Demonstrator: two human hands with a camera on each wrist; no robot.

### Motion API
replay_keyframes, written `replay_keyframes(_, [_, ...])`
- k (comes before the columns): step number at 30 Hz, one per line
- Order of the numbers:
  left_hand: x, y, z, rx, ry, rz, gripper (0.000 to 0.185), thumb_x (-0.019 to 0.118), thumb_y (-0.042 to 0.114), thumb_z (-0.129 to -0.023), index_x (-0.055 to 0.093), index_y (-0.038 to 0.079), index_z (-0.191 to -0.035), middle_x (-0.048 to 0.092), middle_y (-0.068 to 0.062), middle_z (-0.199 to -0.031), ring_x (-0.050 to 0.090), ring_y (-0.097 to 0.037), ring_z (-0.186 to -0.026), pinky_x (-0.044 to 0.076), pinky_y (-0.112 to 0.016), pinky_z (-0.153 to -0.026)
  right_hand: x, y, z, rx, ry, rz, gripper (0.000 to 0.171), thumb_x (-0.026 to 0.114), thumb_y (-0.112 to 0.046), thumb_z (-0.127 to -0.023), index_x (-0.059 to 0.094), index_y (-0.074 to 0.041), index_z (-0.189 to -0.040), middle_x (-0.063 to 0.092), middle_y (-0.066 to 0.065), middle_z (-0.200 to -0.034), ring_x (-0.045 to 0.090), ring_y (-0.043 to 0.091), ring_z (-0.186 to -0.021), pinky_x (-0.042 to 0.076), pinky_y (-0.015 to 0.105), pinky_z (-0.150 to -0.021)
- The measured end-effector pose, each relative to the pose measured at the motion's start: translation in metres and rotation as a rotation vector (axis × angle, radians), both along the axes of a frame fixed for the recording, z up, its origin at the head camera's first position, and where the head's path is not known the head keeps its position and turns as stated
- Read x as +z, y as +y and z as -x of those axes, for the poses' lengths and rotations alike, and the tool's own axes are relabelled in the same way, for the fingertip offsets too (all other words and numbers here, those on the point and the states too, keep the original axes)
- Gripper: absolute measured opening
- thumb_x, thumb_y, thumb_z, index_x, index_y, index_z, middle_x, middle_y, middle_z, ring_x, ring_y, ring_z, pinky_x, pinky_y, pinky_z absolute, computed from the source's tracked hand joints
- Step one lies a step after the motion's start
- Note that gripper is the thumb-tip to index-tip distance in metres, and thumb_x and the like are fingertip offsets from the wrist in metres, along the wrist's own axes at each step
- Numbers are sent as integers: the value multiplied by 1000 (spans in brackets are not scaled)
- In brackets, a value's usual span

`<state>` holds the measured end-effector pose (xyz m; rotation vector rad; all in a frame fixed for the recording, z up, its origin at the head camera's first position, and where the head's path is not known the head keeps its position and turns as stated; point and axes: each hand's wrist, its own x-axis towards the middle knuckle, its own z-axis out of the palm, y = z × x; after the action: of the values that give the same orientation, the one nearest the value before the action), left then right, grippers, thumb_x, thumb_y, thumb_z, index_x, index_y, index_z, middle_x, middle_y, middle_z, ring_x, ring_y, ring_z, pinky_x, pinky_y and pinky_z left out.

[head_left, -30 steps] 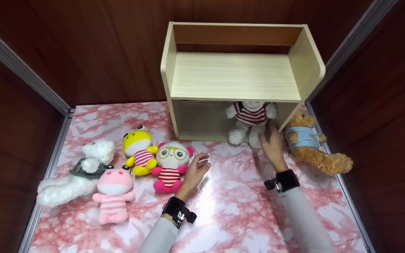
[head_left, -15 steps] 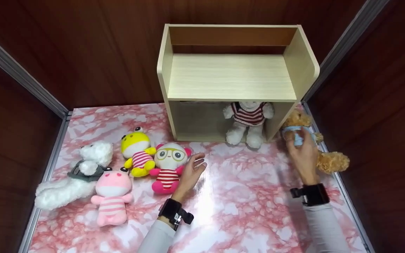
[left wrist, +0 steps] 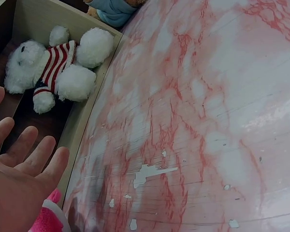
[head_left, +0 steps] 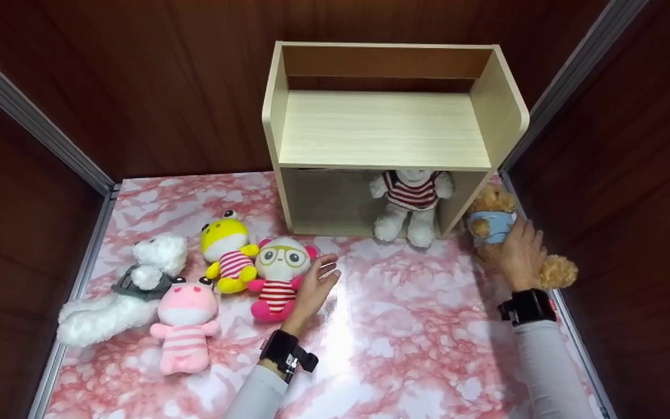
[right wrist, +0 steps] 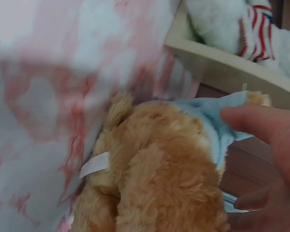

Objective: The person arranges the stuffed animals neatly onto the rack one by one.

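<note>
Covering brown bear [head_left: 492, 224]: right hand [head_left: 522, 256], thumb and fingers apart; left hand [head_left: 313, 288] relaxed.
Likely light, soft, squashy; best gripped mid-body.

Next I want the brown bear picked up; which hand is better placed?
Probably the right hand: it is right at the brown bear, near its blue shirt. The left hand is farther off, beside the panda toy.
</note>
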<state>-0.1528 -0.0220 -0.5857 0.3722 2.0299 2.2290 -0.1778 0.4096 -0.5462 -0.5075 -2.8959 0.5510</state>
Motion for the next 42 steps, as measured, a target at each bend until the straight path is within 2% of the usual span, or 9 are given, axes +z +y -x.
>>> replay_keyframes(4, [1, 0, 0, -2, -2, 5, 39, 56, -5, -93, 45, -15, -130, 48, -29, -133, 45, -45, -125, 44, -39, -100, -5, 4, 6, -27, -121, 39, 114, 78, -43, -75, 8, 7, -150, 16, 41, -146, 21, 66, -126, 24, 76, -94])
replay_keyframes(8, [2, 1, -1, -15, -1, -5, 40, 56, -4, -94, 44, -16, -130, 47, -30, -134, 45, -45, -125, 44, -38, -100, -14, 8, 8, -59, -143, 61, 121, 77, -48, -74, -2, 1, -151, 16, 39, -146, 32, 65, -118, 34, 74, -86])
replay_keyframes(13, [3, 4, -1, -15, 21, -9, 40, 56, -4, -93, 44, -17, -129, 47, -31, -134, 45, -46, -125, 45, -38, -100, -28, 11, 3, -86, -85, 37, 130, 77, -56, -72, -10, 1, -151, 24, 42, -139, 47, 65, -98, 41, 72, -74])
replay_keyframes(18, [8, 7, -2, -17, 15, -28, 40, 56, -6, -93, 44, -17, -129, 47, -33, -133, 45, -47, -124, 45, -38, -99, -42, 14, -1, -137, 26, -26, 116, 78, -45, -75, 7, 7, -150, 42, 44, -122, 53, 61, -85, 43, 71, -64])
replay_keyframes(21, [14, 9, -2, -22, 10, -60, 39, 54, -7, -93, 44, -18, -129, 46, -34, -133, 45, -47, -124, 44, -39, -100, -45, 15, -2, -161, 76, 4, 101, 73, -38, -80, 13, 5, -149, 46, 43, -120, 53, 60, -87, 42, 71, -66])
replay_keyframes(26, [23, 11, -2, -32, 19, -71, 39, 54, -6, -94, 44, -16, -130, 48, -30, -133, 45, -46, -125, 43, -38, -101, -44, 14, -7, -238, 119, 136, 95, 64, -47, -86, 11, -5, -153, 46, 37, -130, 51, 60, -101, 41, 70, -81])
replay_keyframes(33, [28, 10, -1, -19, 20, -65, 37, 54, -6, -93, 47, -10, -130, 50, -27, -133, 46, -42, -125, 43, -38, -101, -43, 3, -23, -292, 348, 301, 89, 70, -47, -83, 22, -26, -154, 48, 19, -141, 48, 47, -120, 36, 63, -96])
replay_keyframes(37, [32, 10, 1, -18, 25, -87, 38, 54, -6, -94, 46, -11, -130, 49, -29, -132, 44, -44, -126, 41, -44, -103, -41, -8, -28, -282, 568, 371, 82, 74, -38, -81, 33, -24, -151, 53, 15, -138, 50, 38, -122, 37, 55, -99])
replay_keyframes(42, [42, 12, 4, -43, 53, -96, 42, 56, -3, -94, 42, -14, -132, 47, -29, -133, 44, -43, -127, 39, -51, -103, -27, -26, -31, -217, 792, 495, 76, 77, -30, -81, 40, -24, -147, 56, 0, -135, 50, 18, -123, 35, 32, -105])
